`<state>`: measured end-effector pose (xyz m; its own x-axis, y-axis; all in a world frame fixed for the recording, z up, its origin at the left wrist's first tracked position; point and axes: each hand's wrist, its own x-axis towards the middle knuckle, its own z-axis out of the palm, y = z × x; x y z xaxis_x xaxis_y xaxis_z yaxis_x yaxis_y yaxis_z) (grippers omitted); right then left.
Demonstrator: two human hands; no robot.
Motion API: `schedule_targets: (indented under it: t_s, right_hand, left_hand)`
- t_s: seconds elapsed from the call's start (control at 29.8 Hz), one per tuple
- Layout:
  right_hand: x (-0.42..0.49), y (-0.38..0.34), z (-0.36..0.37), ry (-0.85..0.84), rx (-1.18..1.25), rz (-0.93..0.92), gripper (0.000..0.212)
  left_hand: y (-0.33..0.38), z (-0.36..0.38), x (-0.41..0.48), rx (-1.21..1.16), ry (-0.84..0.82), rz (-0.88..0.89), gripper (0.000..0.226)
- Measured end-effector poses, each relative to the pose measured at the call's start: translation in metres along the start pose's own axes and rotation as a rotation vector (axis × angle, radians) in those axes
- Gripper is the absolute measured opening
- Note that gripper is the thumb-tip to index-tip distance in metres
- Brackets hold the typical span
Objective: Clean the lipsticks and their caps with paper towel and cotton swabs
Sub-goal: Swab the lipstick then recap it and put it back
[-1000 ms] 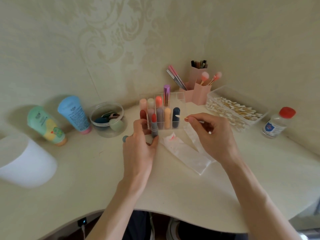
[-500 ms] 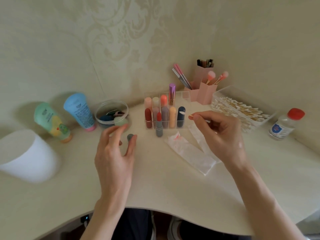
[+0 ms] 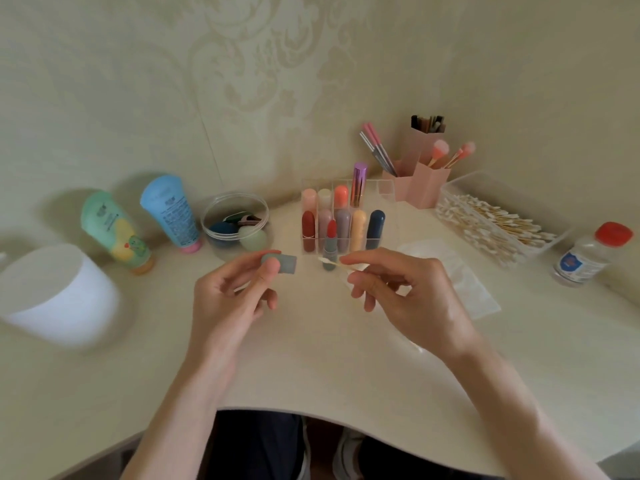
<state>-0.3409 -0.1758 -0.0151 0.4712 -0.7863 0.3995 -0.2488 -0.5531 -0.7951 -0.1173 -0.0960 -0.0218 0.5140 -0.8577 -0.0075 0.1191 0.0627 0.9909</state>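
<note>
The desk [image 3: 311, 368] is pale, with a curved front edge and a back corner where two walls meet. A white container [image 3: 55, 292] stands at the left edge.

Both hands are raised over the middle of the desk. The left hand [image 3: 225, 306] pinches a grey-green lipstick cap [image 3: 282, 264] between thumb and fingers, and the cap lies sideways. The right hand [image 3: 415, 299] pinches a cotton swab [image 3: 332, 263] between thumb and forefinger. The swab's cotton tip points left toward the cap and is just apart from it.

A clear box of cotton swabs [image 3: 498, 223] sits along the back edge on the right. A paper towel [image 3: 460, 275] lies flat in front of that box, partly behind the right hand. A clear organizer [image 3: 386, 188] stands near the back corner and holds upright capped lipsticks in two rows.

A green tube [image 3: 114, 230] and a blue tube [image 3: 171, 213] stand cap-down along the back edge on the left. A round clear jar [image 3: 235, 220] sits between the blue tube and the organizer. A pink brush holder [image 3: 422, 178] stands in the back corner. A small bottle [image 3: 585, 254] with a red lid stands near the right edge.

The uncapped lipstick [image 3: 330, 245], with a red bullet and grey base, stands upright just in front of the organizer.
</note>
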Motion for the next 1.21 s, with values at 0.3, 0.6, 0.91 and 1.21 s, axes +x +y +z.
schedule_targets:
  t_s: [0.3,0.6,0.91,1.21]
  right_hand:
    - [-0.001,-0.004,0.006,0.014,-0.124,-0.107,0.008]
    - [-0.003,-0.002,0.012,0.058,-0.217,-0.128,0.007]
    - [-0.004,0.001,0.015,0.059,-0.365,-0.21,0.012]
    - [-0.004,-0.002,0.018,-0.01,-0.37,-0.238,0.014]
  left_hand:
    - [0.002,0.003,-0.001,0.022,-0.139,-0.002,0.02]
    - [-0.001,0.004,-0.001,0.049,-0.167,-0.01,0.025]
    - [-0.004,0.004,0.001,0.08,-0.16,0.047,0.024]
    - [-0.007,0.005,0.001,0.071,-0.138,0.047,0.015]
